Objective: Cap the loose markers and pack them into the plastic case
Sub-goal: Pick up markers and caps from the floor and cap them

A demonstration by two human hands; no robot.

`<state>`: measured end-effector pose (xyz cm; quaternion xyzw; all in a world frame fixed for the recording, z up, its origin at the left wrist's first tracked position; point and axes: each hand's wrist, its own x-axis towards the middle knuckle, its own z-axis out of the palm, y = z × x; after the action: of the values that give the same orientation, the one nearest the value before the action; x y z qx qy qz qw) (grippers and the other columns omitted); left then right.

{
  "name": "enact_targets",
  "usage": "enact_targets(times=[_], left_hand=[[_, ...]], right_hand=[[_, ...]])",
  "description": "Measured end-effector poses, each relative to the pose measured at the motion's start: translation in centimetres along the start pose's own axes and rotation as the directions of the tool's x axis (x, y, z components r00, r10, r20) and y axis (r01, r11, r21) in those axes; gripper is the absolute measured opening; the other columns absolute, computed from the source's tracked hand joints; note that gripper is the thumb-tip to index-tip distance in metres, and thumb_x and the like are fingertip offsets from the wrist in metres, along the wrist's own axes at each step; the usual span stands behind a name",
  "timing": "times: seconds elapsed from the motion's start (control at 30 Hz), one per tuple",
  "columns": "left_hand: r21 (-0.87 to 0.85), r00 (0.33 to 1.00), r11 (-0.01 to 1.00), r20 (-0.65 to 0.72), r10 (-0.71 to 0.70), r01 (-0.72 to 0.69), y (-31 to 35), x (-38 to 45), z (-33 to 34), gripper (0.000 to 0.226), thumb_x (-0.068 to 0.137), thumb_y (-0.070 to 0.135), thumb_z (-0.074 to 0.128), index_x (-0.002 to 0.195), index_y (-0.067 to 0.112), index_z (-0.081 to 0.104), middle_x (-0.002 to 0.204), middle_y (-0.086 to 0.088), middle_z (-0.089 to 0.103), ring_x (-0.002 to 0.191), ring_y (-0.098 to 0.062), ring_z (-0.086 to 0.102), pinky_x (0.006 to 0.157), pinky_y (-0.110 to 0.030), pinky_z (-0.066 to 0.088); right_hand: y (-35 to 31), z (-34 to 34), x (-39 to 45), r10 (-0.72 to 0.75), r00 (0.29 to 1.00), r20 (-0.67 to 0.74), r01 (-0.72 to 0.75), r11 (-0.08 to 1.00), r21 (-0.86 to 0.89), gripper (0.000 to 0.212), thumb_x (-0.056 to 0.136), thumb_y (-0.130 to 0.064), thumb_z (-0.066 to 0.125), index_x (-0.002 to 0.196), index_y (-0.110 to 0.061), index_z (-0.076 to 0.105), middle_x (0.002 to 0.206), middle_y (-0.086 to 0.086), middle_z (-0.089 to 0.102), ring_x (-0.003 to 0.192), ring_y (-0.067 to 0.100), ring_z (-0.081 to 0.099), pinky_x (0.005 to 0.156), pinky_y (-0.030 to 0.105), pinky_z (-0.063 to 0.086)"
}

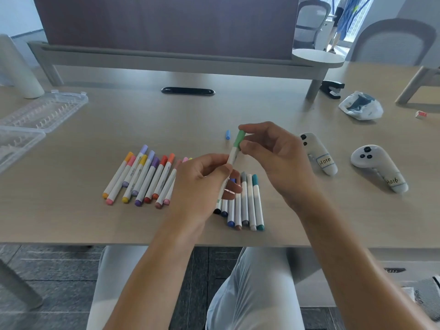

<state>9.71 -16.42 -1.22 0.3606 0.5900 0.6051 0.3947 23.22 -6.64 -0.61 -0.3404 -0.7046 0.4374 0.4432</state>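
My left hand (202, 184) grips the white barrel of a green marker (232, 155) above the table. My right hand (273, 153) pinches its green cap (239, 138) at the marker's top end. A loose blue cap (227, 134) lies on the table just left of the green cap. Several capped markers in warm colours (142, 177) lie in a row at the left. Several more in blue, grey and teal (247, 203) lie under my hands. The clear plastic case (31, 120) sits open at the far left.
Two white controllers (319, 153) (378, 167) lie to the right. A crumpled plastic bag (360, 106) and a black stapler (332, 89) sit at the back right. A desk divider (166, 55) runs along the back, and a white cylinder (19, 67) stands at far left.
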Motion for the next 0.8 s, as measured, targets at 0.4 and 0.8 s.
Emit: enact_targets(times=[0.4,0.8], left_hand=[[0.320,0.985,0.932,0.050,0.164,-0.171,-1.4,-0.4,1.9,0.015,0.095,0.030,0.070,0.108,0.027,0.077,0.092,0.015,0.076,0.090,0.002,0.069,0.084,-0.016,0.055],[0.502,0.920,0.823,-0.121,0.373,-0.267,-2.4,-0.9,0.8,0.009,0.096,0.019,0.068,0.099,0.023,0.075,0.087,0.017,0.069,0.087,0.007,0.061,0.073,-0.004,0.044]], right_hand=[[1.7,-3.0,-0.9,0.146,0.984,-0.098,-0.142,0.989,0.040,0.025,0.095,-0.016,0.075,0.116,-0.027,0.071,0.088,0.000,0.079,0.078,0.014,0.070,0.080,0.031,0.054],[5.9,-2.8,-2.0,0.194,0.979,-0.065,-0.191,0.752,-0.631,0.032,0.093,-0.046,0.072,0.123,-0.036,0.068,0.086,-0.016,0.066,0.086,0.007,0.064,0.075,0.031,0.052]])
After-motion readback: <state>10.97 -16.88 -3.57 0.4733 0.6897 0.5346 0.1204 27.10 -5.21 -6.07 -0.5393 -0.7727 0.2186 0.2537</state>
